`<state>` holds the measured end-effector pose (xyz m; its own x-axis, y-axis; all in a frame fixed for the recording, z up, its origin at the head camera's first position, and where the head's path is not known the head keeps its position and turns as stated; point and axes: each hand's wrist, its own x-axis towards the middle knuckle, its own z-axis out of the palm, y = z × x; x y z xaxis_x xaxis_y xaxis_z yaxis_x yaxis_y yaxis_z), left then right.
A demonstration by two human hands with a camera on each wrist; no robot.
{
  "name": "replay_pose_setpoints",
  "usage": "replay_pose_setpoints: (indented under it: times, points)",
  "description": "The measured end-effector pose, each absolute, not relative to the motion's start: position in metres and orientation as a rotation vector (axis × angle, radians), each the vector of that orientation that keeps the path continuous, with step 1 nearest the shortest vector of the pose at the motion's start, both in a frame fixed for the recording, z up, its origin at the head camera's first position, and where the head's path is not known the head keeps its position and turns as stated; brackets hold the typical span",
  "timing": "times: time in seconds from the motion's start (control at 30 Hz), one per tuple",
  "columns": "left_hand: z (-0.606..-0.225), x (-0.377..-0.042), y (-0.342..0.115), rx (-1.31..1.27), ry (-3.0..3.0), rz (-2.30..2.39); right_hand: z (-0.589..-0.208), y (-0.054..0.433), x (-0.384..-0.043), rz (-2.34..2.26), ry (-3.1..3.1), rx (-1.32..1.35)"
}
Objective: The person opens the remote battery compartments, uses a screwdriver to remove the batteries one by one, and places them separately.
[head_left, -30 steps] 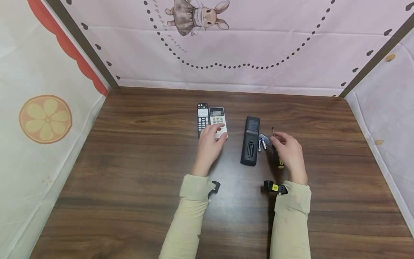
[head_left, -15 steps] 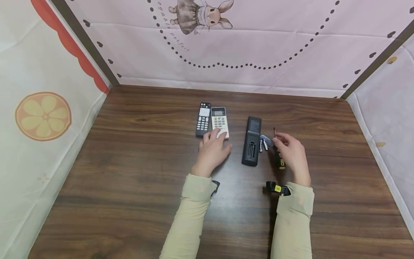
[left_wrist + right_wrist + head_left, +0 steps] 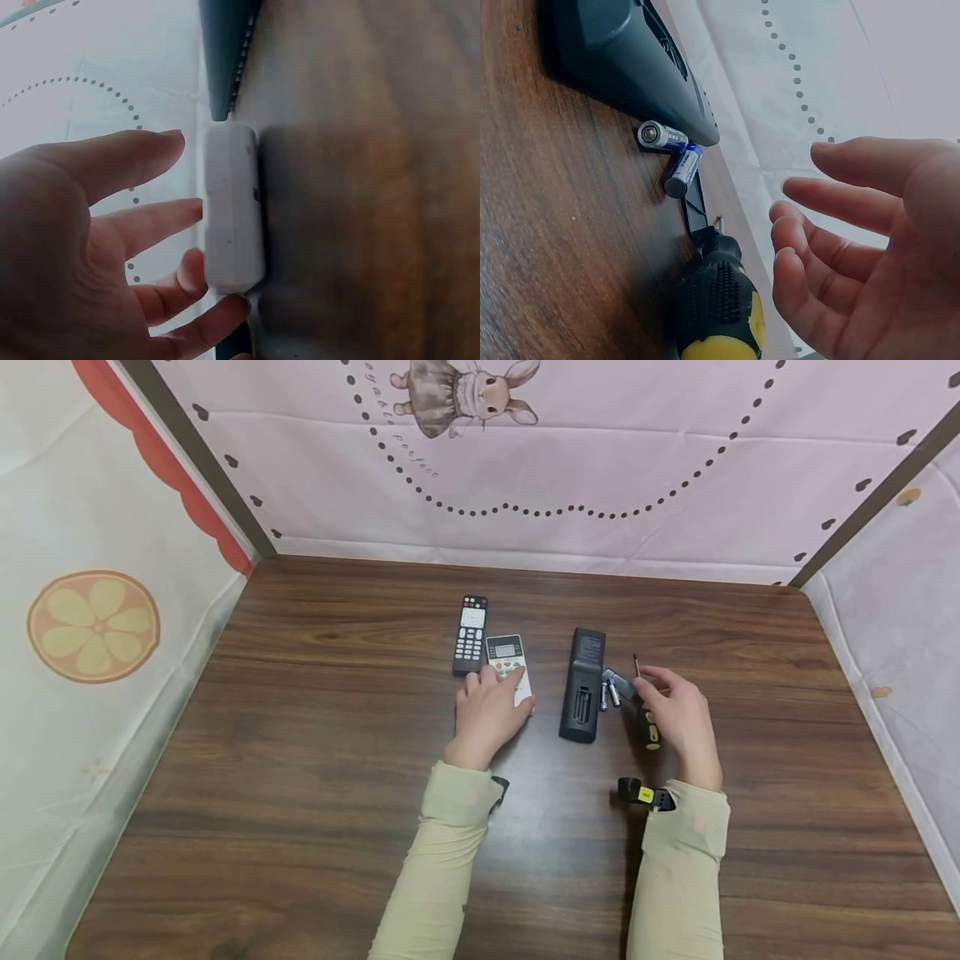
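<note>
My left hand rests its fingertips on the white remote control, which lies face up. In the left wrist view the thumb stands off the white remote, while the other fingers touch its face and near end. My right hand hovers with loosely bent, empty fingers over a black and yellow screwdriver. Left of it, two blue and silver AAA-size batteries lie by a battery cover. Beside them a black remote control lies face down, its battery compartment uncovered and without batteries.
A dark remote with white buttons lies face up just behind and left of the white one. The brown wooden table meets a patterned pink cloth wall at the back, with cloth walls at both sides.
The white remote has slid toward me under my left fingers, away from the dark remote beside it. My right hand has stayed nearly in place above the screwdriver.
</note>
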<state>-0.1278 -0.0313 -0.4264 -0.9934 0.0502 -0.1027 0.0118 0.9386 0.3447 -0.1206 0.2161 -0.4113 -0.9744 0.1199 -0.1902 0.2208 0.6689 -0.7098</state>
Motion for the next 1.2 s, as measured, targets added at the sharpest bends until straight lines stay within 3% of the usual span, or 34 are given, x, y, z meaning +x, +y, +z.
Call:
replay_pose_setpoints:
  times: [0.87,1.2]
  points:
    - [-0.43,-0.131,-0.037,-0.134,2.968,0.77,-0.405,0.213,-0.121,-1.177,2.777,0.227]
    - [-0.431,-0.134,-0.034,-0.177,2.713,1.236,-0.404,0.204,-0.119,-1.156,2.799,0.184]
